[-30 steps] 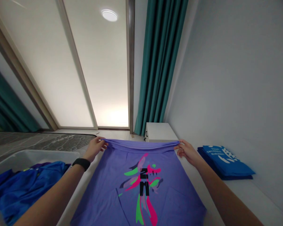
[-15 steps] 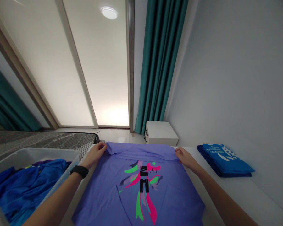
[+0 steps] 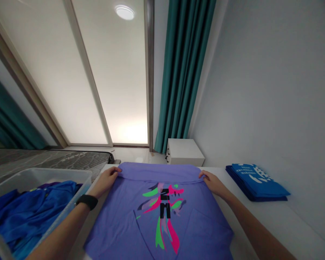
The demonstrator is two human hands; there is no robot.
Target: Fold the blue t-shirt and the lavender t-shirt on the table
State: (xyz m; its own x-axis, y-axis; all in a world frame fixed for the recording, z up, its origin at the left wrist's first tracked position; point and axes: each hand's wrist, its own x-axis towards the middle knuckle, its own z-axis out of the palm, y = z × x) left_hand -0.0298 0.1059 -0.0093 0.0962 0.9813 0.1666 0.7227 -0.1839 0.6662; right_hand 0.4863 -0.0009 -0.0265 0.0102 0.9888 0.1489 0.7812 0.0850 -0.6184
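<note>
A purple shirt (image 3: 116, 216) with a bright pink, green and black print lies spread over a white table (image 3: 271, 220). Its far edge is turned over into a band that runs across the width. My left hand (image 3: 110, 177), with a dark band at the wrist, pinches the left end of that fold. At the right end, the fingers of my right hand (image 3: 211, 180) are closed on the cloth in the same way. The near part of the shirt runs out of the bottom of the view.
To the left stands a clear plastic bin (image 3: 67, 176) holding blue clothes (image 3: 40, 213). Folded blue garments (image 3: 260, 182) are stacked on the table's right side by the wall. Beyond the table are a white cabinet (image 3: 185, 153), a teal curtain (image 3: 184, 72) and frosted sliding doors (image 3: 121, 83).
The folded band at the far edge is smoother and flatter. Both hands keep their hold at its ends, with the left hand shifted slightly left and lower on the cloth.
</note>
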